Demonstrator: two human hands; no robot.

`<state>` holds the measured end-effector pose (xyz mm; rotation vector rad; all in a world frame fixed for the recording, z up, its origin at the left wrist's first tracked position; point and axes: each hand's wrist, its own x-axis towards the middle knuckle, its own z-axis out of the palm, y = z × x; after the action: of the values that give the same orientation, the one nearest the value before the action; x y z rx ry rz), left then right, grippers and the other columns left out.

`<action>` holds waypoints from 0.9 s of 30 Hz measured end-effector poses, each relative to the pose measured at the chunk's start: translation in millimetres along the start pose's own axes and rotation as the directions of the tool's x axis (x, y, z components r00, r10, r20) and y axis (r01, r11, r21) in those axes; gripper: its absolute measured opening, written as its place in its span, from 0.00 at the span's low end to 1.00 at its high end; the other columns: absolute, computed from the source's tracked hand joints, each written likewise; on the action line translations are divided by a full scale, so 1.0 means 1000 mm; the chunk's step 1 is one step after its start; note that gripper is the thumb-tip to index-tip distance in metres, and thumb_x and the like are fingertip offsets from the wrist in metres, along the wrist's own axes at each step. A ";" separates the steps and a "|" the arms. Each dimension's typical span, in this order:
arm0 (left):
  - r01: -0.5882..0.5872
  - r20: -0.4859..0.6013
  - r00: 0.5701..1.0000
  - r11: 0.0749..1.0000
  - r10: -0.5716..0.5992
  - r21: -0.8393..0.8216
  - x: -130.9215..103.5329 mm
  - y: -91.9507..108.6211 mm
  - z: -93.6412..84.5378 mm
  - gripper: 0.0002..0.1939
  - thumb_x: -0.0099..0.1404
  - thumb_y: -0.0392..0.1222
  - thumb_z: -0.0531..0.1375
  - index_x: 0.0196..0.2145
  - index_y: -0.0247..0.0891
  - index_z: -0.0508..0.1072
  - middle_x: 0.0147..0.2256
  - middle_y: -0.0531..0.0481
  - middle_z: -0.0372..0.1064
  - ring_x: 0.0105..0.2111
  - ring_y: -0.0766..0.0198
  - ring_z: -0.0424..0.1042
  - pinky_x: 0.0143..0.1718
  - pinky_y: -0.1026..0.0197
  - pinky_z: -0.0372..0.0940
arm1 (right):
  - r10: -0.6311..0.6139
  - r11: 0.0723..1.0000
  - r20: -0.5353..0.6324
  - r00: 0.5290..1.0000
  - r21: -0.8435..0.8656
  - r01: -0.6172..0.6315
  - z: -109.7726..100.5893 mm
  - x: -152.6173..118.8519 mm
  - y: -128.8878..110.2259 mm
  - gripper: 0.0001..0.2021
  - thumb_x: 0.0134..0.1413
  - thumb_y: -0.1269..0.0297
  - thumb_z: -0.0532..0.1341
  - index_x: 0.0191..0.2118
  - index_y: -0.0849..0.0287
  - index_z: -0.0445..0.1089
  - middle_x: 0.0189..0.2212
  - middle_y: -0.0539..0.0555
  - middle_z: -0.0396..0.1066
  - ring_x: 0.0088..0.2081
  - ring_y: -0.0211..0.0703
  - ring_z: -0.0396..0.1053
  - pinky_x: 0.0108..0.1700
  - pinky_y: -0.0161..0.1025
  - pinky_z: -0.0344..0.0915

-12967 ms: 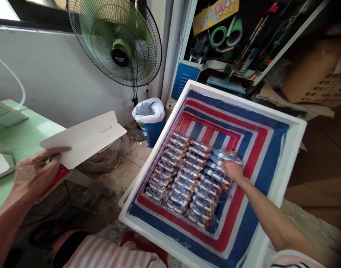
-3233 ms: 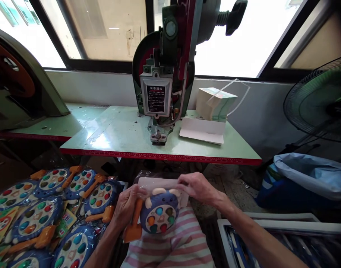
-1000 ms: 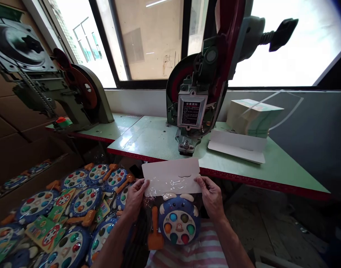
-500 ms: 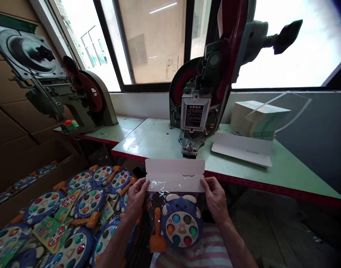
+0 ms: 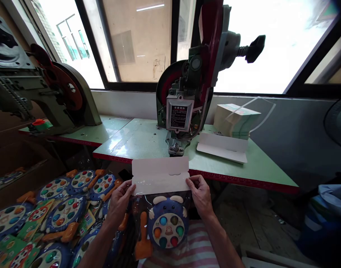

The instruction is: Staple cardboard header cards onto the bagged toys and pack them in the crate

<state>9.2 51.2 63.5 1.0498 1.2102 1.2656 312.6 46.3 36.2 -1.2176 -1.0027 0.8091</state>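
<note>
Between my two hands is a folded white header card (image 5: 160,175) laid open over the top of a clear plastic bag. My left hand (image 5: 122,197) pinches its left edge, and my right hand (image 5: 199,193) pinches the right edge. Inside the bag lie a blue animal-faced toy (image 5: 168,223) with coloured round buttons and an orange toy hammer (image 5: 143,238). The bag hangs over my striped lap. Just beyond the card's upper edge stands the head of a stapling machine (image 5: 176,147), apart from the card.
Several bagged blue toys (image 5: 65,214) with orange hammers and green cards are heaped at the left. On the green table (image 5: 148,132) are another folded white card (image 5: 222,149) and a strapped stack of cards (image 5: 237,117). A second machine (image 5: 72,96) stands at left.
My view has turned a little to the right, so the machines and table sit further left. Both hands keep hold of the card and bag, in much the same pose.
</note>
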 end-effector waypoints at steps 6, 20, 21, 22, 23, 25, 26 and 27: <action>-0.035 0.136 0.990 0.997 0.025 0.066 0.004 0.011 -0.014 0.28 0.60 0.56 0.70 0.53 0.39 0.75 0.42 0.44 0.78 0.37 0.54 0.77 0.36 0.56 0.75 | 0.130 0.950 0.233 0.964 0.251 -0.188 -0.007 0.006 -0.017 0.31 0.53 0.53 0.72 0.61 0.50 0.66 0.31 0.47 0.74 0.34 0.42 0.71 0.37 0.36 0.67; -0.064 0.063 0.996 0.997 0.067 -0.053 -0.004 -0.003 -0.006 0.15 0.59 0.55 0.69 0.33 0.40 0.81 0.33 0.49 0.75 0.27 0.62 0.72 0.23 0.66 0.66 | 0.239 0.909 0.445 0.863 0.209 -0.360 -0.024 0.007 -0.017 0.18 0.51 0.51 0.70 0.43 0.58 0.81 0.36 0.55 0.81 0.36 0.47 0.76 0.39 0.41 0.72; -0.057 0.056 0.997 0.997 0.060 -0.046 -0.004 -0.002 -0.005 0.15 0.58 0.55 0.69 0.34 0.40 0.82 0.33 0.49 0.75 0.27 0.62 0.72 0.24 0.65 0.66 | 0.222 0.928 0.438 0.871 0.178 -0.326 -0.025 0.007 -0.018 0.19 0.51 0.51 0.70 0.44 0.58 0.81 0.38 0.56 0.81 0.38 0.48 0.77 0.41 0.42 0.73; -0.045 0.053 0.997 0.998 0.047 -0.043 -0.005 -0.001 -0.005 0.16 0.57 0.55 0.69 0.34 0.40 0.82 0.34 0.49 0.76 0.28 0.60 0.73 0.24 0.64 0.67 | 0.204 0.947 0.425 0.882 0.144 -0.289 -0.025 0.006 -0.019 0.19 0.51 0.50 0.71 0.44 0.57 0.81 0.40 0.56 0.81 0.40 0.50 0.77 0.42 0.42 0.73; -0.028 0.048 0.998 0.999 0.030 -0.045 -0.006 0.001 -0.004 0.16 0.57 0.55 0.70 0.34 0.40 0.82 0.34 0.48 0.77 0.29 0.59 0.74 0.25 0.63 0.68 | 0.185 0.961 0.408 0.894 0.115 -0.251 -0.024 0.005 -0.020 0.19 0.51 0.50 0.72 0.45 0.57 0.80 0.41 0.56 0.81 0.42 0.51 0.77 0.42 0.42 0.73; 0.014 0.043 0.999 0.998 -0.011 -0.058 -0.006 0.004 -0.004 0.17 0.55 0.55 0.70 0.35 0.39 0.83 0.35 0.46 0.78 0.32 0.56 0.76 0.28 0.62 0.70 | 0.152 0.977 0.369 0.917 0.084 -0.196 -0.022 0.004 -0.020 0.19 0.50 0.50 0.73 0.44 0.56 0.80 0.42 0.56 0.81 0.44 0.52 0.77 0.44 0.42 0.73; 0.025 0.042 0.999 0.998 -0.023 -0.064 -0.006 0.005 -0.004 0.17 0.55 0.54 0.69 0.36 0.39 0.83 0.35 0.46 0.78 0.32 0.56 0.76 0.28 0.62 0.70 | 0.141 0.981 0.350 0.926 0.079 -0.179 -0.021 0.004 -0.019 0.19 0.50 0.50 0.73 0.44 0.56 0.80 0.42 0.56 0.81 0.45 0.53 0.77 0.44 0.43 0.74; 0.028 0.043 0.999 0.998 -0.025 -0.065 -0.006 0.005 -0.005 0.18 0.55 0.54 0.69 0.36 0.38 0.84 0.35 0.45 0.78 0.32 0.57 0.75 0.27 0.63 0.69 | 0.134 0.983 0.333 0.933 0.077 -0.168 -0.020 0.004 -0.019 0.20 0.49 0.49 0.73 0.44 0.56 0.80 0.42 0.56 0.81 0.45 0.53 0.77 0.45 0.43 0.74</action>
<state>4.4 44.7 68.4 1.0050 1.1402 1.2489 331.9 39.2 54.2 -1.1002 -1.1264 1.2005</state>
